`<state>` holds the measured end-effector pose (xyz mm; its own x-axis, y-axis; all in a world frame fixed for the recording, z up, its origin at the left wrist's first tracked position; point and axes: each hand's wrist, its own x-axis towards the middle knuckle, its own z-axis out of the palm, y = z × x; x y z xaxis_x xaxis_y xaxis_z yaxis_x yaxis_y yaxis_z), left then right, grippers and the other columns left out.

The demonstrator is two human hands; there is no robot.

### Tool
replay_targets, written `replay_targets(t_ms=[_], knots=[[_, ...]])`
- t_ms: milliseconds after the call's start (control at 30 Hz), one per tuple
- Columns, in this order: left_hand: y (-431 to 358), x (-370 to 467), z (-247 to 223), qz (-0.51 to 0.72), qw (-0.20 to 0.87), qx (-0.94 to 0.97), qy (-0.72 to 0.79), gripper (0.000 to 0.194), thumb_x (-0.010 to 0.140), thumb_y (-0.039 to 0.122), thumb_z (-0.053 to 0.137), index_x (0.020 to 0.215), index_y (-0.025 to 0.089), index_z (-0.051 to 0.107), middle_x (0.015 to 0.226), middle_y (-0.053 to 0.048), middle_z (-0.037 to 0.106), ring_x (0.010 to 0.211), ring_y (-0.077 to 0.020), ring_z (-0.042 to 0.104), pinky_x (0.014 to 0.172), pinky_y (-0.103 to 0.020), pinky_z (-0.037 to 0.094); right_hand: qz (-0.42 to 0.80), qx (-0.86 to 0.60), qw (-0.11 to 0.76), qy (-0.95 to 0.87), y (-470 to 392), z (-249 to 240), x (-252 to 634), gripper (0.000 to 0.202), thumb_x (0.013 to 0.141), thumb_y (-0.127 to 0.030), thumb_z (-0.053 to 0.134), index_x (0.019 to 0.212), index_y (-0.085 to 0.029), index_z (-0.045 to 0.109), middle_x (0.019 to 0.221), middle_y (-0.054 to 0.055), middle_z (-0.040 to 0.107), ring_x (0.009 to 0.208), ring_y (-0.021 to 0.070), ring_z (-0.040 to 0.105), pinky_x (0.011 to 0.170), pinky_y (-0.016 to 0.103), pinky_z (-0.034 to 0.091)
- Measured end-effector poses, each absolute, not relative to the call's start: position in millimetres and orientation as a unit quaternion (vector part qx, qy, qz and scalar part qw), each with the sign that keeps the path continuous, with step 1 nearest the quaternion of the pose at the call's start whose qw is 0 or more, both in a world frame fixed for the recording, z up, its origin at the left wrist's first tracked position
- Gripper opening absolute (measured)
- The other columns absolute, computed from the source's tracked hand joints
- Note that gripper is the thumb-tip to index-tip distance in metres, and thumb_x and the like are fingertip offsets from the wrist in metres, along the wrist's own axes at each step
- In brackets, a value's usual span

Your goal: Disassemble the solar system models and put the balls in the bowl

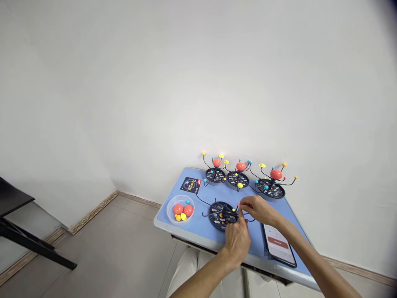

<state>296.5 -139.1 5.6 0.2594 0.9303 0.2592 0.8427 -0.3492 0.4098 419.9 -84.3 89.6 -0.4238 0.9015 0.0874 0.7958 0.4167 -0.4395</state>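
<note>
A solar system model with a round black base (218,221) and thin curved black arms lies on the blue table. My left hand (238,238) reaches over the base's right side, its fingers closed around one of the arms. Pinched fingertips of my right hand (259,208) meet the left index finger there; what is between them is hidden. Right at those fingertips shows a small red ball (238,205). Just left of them is a small yellow ball (233,210). Other arms of this model have bare, upturned ends.
A clear round tub (169,215) at left holds large red half-spheres (178,209) and small coloured balls. Behind stand three similar models with balls fitted (216,163) (240,166) (276,174). A black printed card (190,185) lies behind the tub; a phone (281,246) lies at right.
</note>
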Motion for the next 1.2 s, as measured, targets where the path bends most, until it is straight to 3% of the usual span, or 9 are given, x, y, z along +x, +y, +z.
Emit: replay_targets(t_ms=[367,500,600,700,800,967,1067,1200], knots=[[-124.7,304.8,10.5,0.233,0.104,0.745,0.617,0.034,0.094,0.006,0.036,0.116,0.011,0.061,0.082,-0.016,0.075,0.076,-0.0269,0.074,0.062,-0.028,0.049,0.182,-0.496,0.162,-0.833,-92.6,93.0,416.6,0.027,0.084,-0.019,0.043,0.075,-0.018,0.069,0.079,0.006,0.072,0.071,0.0165,0.061,0.067,0.027,0.043],[-124.4,302.8,11.7,0.251,0.113,0.75,0.602,0.034,0.097,0.008,0.032,0.115,0.011,0.061,0.085,-0.014,0.075,0.078,-0.026,0.074,0.062,-0.028,0.049,0.169,-0.498,0.163,-0.835,-95.0,93.7,419.7,0.03,0.08,-0.015,0.044,0.095,-0.018,0.07,0.089,0.007,0.072,0.073,0.0166,0.061,0.069,0.027,0.044],[-124.5,301.2,10.1,0.264,0.117,0.749,0.597,0.033,0.098,0.01,0.033,0.116,0.012,0.061,0.084,-0.014,0.076,0.077,-0.0258,0.074,0.062,-0.028,0.049,0.168,-0.533,0.156,-0.814,-97.0,95.0,420.4,0.031,0.085,-0.024,0.048,0.108,-0.017,0.067,0.087,0.007,0.071,0.072,0.0173,0.062,0.066,0.027,0.043],[-124.4,300.1,6.9,0.285,0.108,0.752,0.585,0.034,0.097,0.009,0.035,0.118,0.014,0.061,0.084,-0.013,0.076,0.077,-0.0262,0.074,0.062,-0.029,0.05,0.133,-0.58,0.107,-0.797,-99.0,97.1,417.6,0.028,0.09,-0.035,0.047,0.089,-0.018,0.068,0.081,0.008,0.071,0.071,0.0189,0.061,0.062,0.028,0.039],[-124.1,300.0,4.6,0.3,0.103,0.752,0.578,0.034,0.097,0.009,0.034,0.116,0.015,0.062,0.085,-0.013,0.076,0.077,-0.026,0.074,0.062,-0.029,0.05,0.119,-0.57,0.078,-0.809,-100.0,99.0,414.7,0.028,0.09,-0.027,0.044,0.074,-0.018,0.065,0.079,0.008,0.07,0.072,0.0184,0.061,0.063,0.027,0.037],[-122.9,300.3,3.7,0.301,0.106,0.76,0.566,0.034,0.098,0.01,0.032,0.111,0.013,0.063,0.085,-0.014,0.076,0.076,-0.0255,0.074,0.061,-0.028,0.049,0.129,-0.561,0.094,-0.812,-99.4,101.1,412.8,0.026,0.085,-0.022,0.049,0.104,-0.018,0.066,0.092,0.007,0.071,0.078,0.0185,0.062,0.066,0.027,0.038],[-122.0,299.6,2.5,0.31,0.102,0.763,0.558,0.035,0.097,0.01,0.031,0.111,0.014,0.064,0.085,-0.013,0.076,0.074,-0.0251,0.074,0.059,-0.028,0.048,0.11,-0.59,0.056,-0.798,-99.4,102.7,410.5,0.021,0.087,-0.026,0.048,0.092,-0.017,0.067,0.082,0.008,0.07,0.076,0.02,0.062,0.063,0.027,0.036],[-121.1,298.4,-0.2,0.335,0.094,0.761,0.548,0.034,0.097,0.012,0.031,0.105,0.014,0.065,0.081,-0.012,0.076,0.069,-0.0238,0.073,0.056,-0.027,0.046,0.11,-0.554,0.06,-0.823,-100.6,103.6,409.6,0.021,0.084,-0.013,0.044,0.083,-0.018,0.065,0.088,0.008,0.07,0.078,0.0176,0.062,0.064,0.025,0.035]])
